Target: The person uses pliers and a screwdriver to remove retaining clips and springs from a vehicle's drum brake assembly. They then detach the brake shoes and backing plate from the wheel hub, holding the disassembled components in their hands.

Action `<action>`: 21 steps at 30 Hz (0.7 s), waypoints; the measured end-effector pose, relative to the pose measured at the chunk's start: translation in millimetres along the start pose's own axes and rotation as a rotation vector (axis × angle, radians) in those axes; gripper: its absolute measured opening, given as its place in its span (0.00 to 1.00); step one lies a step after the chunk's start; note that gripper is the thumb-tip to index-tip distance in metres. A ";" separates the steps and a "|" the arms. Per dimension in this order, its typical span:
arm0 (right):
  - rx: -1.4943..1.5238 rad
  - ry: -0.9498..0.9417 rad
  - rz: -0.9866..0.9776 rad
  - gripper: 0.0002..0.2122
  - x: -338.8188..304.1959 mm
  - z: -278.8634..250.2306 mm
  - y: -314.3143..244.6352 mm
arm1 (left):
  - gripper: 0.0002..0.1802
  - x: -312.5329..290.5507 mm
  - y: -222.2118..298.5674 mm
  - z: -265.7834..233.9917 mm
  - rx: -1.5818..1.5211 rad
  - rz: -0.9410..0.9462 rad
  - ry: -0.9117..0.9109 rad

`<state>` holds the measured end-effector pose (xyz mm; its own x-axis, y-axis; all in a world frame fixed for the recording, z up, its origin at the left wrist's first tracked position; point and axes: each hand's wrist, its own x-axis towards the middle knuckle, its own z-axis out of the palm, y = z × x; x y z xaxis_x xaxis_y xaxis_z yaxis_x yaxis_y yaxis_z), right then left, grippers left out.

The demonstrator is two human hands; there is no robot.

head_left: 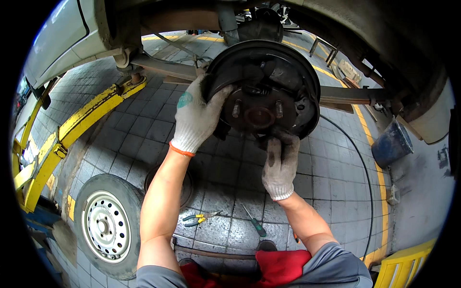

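Observation:
A drum brake assembly with a dark round backing plate [311, 91] hangs under the raised vehicle. At its middle sits the hub [259, 116] with wheel studs sticking out. My left hand [199, 115], in a white knitted glove with an orange cuff, is closed round a curved dark brake shoe [240, 77] at the plate's left side, thumb in front. Below the hub, my right hand [281, 165], in a soiled glove, has its fingers bent up against the lower brake parts. What those fingertips pinch is hidden behind them and in shadow.
On the tiled floor lie yellow-handled pliers [194, 219], a green-handled screwdriver [259, 227] and a metal bar [216, 254]. A wheel [105, 225] rests at the left, below a yellow lift arm [91, 115]. A black hose [357, 158] and a blue bucket [391, 144] are at the right.

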<state>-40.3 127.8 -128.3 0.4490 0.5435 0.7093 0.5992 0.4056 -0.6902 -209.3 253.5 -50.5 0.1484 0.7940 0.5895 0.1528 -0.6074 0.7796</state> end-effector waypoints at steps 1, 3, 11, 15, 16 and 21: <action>0.010 -0.001 0.008 0.09 -1.7 0.5 2.7 | 0.31 0.7 -0.3 -0.2 -0.006 -0.003 0.041; 0.051 -0.016 0.024 0.09 -2.8 0.3 6.3 | 0.32 4.9 0.2 -1.6 -0.047 -0.046 0.033; 0.172 -0.134 0.184 0.06 5.1 -12.9 -9.6 | 0.28 6.7 13.7 -5.7 -0.264 -0.105 -0.004; 0.032 -0.069 0.090 0.05 13.6 -17.6 -20.8 | 0.23 8.8 17.2 -10.6 -0.347 -0.094 -0.058; 0.004 -0.028 0.058 0.05 17.0 -18.9 -23.2 | 0.23 9.6 17.3 -10.9 -0.355 -0.087 -0.048; -0.279 -0.146 -0.324 0.10 40.9 -33.5 -38.3 | 0.21 8.4 17.6 -8.1 -0.363 -0.071 -0.019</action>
<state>-22.7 109.9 -68.1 0.1220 0.5273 0.8409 0.8581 0.3698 -0.3563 -213.3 249.7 -30.2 0.1682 0.8314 0.5297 -0.1929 -0.4992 0.8448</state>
